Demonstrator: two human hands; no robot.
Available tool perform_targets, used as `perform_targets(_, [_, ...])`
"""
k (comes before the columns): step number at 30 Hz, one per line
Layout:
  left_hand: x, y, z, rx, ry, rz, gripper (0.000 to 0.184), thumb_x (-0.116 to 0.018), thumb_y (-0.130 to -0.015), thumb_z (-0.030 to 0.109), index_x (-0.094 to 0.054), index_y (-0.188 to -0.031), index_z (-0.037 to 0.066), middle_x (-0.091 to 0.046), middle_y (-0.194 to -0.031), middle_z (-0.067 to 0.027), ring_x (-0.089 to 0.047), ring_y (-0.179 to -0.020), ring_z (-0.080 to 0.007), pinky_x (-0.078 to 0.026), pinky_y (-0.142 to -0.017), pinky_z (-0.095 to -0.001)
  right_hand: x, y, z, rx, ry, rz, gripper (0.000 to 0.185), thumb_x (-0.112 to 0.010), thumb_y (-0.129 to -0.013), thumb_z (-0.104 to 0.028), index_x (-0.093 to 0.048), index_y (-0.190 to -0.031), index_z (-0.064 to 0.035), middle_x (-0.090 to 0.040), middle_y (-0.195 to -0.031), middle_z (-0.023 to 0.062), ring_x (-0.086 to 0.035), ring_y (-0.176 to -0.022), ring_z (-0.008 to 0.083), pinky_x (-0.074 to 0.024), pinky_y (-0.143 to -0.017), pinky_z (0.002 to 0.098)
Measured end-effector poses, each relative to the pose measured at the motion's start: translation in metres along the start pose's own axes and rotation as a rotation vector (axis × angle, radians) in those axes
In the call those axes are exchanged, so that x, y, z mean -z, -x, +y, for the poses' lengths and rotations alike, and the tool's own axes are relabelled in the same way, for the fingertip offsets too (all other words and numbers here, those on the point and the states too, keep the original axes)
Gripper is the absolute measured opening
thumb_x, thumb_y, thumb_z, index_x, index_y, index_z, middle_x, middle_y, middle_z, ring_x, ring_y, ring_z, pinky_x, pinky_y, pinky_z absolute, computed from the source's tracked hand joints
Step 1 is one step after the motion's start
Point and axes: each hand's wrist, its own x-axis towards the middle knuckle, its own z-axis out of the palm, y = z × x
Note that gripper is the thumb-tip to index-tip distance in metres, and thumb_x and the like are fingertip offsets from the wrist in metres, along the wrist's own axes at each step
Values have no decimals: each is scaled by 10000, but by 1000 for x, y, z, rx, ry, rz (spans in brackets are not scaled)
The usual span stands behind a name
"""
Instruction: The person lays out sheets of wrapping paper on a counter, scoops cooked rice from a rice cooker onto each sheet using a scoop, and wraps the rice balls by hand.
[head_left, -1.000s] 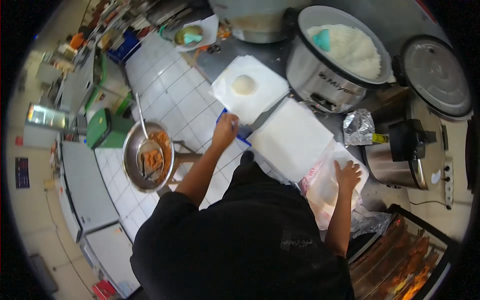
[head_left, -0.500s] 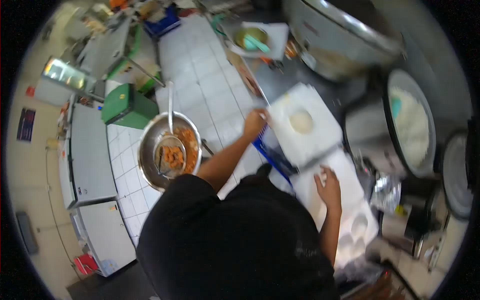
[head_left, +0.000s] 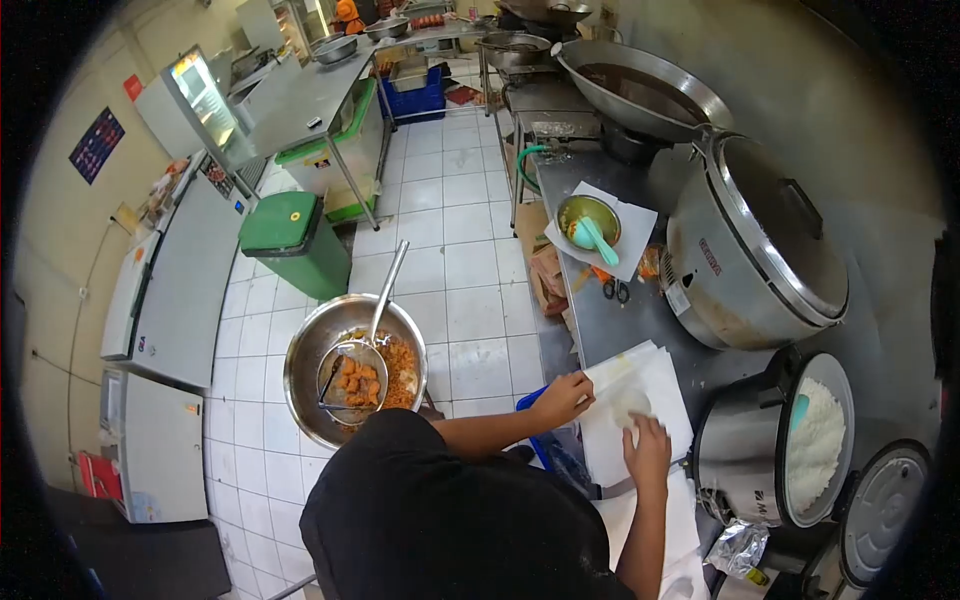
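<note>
A stack of white paper sheets [head_left: 655, 385] lies at the counter's edge, with a round pale mound of what looks like rice [head_left: 630, 404] on top. My left hand [head_left: 563, 400] is at the stack's left edge, fingers closed; whether they pinch the paper is too small to tell. Over the stack, at the mound's near side, is my right hand [head_left: 648, 445], its fingers apart and holding nothing. More white sheets [head_left: 675, 515] lie nearer my body, partly under my right forearm. An open cooker of white rice [head_left: 818, 435] with a turquoise scoop stands to the right.
A steel bowl of fried pieces [head_left: 300, 385] with a strainer stands at left. A yellow-green bowl with a turquoise spoon [head_left: 598, 240] and scissors [head_left: 616, 290] lie farther along the counter. A large lidded cooker [head_left: 715, 265], crumpled foil [head_left: 738, 547] and a green bin [head_left: 297, 245] stand around.
The view has swung toward the far counter. My right hand has moved from the near sheets to the mound's stack. My left hand has come to that stack's left edge.
</note>
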Motion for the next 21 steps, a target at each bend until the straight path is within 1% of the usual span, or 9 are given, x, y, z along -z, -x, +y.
perform_targets(8, [8, -3, 9, -35, 75, -130, 189, -662, -879, 106, -545, -1017, 53, -606, -990, -137, -641, -838, -327, -523, -720, -448, -40, -119, 25, 401, 469, -108, 273, -629, -842, -139, -757, -1056, -250, -628, -1195, 58, -517, -1136, 303, -398, -959, 467])
perform_targets(12, [-15, 11, -26, -36, 12, -243, 130, -549, -934, 129, -537, -1018, 31, -586, -1027, -165, -631, -880, -358, -523, -753, -450, -79, -140, 83, 429, 585, 63, 276, -620, -862, -293, -774, -907, -70, -691, -1149, 105, -515, -1245, 360, -300, -1108, 604])
perform_targets(13, [10, 2, 0, 174, 79, -420, 149, -481, -949, 131, -530, -1013, 6, -570, -1041, -187, -616, -918, -376, -517, -767, -454, -110, -142, 116, 433, 494, 182, 267, -609, -858, -273, -772, -947, -80, -684, -1180, 115, -518, -1255, 361, -294, -1116, 597])
perform_targets(15, [-31, 23, -61, -63, -27, -350, 182, -501, -931, 92, -536, -1073, -16, -576, -1090, -210, -615, -919, -377, -518, -756, -450, -84, -137, 93, 477, 573, 170, 162, -613, -803, -183, -757, -754, -129, -715, -1052, 114, -562, -1209, 321, -355, -1078, 547])
perform_targets(16, [-12, 16, -34, 220, 106, -342, 271, -562, -905, 65, -515, -1165, 4, -581, -1090, -219, -623, -935, -380, -528, -768, -443, -66, -139, 78, 464, 681, 53, 163, -600, -822, -168, -757, -797, -135, -724, -965, 100, -596, -1161, 310, -382, -1045, 543])
perform_targets(17, [12, 0, -3, 409, 198, -411, 439, -609, -876, 40, -462, -1290, 42, -558, -1154, -231, -629, -953, -390, -535, -797, -450, -53, -144, 66, 372, 573, -123, 177, -593, -831, -159, -756, -894, -133, -727, -965, 102, -624, -1129, 289, -388, -1033, 536])
perform_targets(18, [19, -6, 3, 171, 130, -357, 647, -631, -833, 0, -373, -1421, 85, -516, -1243, -248, -629, -973, -412, -534, -832, -459, -27, -151, 46, 209, 380, -330, 214, -629, -876, -234, -724, -1019, -107, -732, -975, 104, -631, -1121, 300, -431, -998, 497])
perform_targets(19, [21, -9, -2, -127, 115, -298, 635, -585, -855, -20, -388, -1450, 81, -489, -1286, -236, -621, -987, -373, -537, -851, -411, -29, -147, 62, 103, 117, -362, 264, -647, -878, -279, -707, -1063, -101, -726, -1001, 118, -630, -1123, 310, -445, -986, 476])
perform_targets(21, [28, -8, -8, -58, 44, -539, 639, -575, -835, -37, -408, -1440, 85, -483, -1301, -242, -614, -1018, -388, -532, -877, -418, -36, -149, 82, -72, -401, -383, 389, -683, -882, -370, -673, -1151, -89, -714, -1052, 144, -629, -1126, 329, -472, -962, 433])
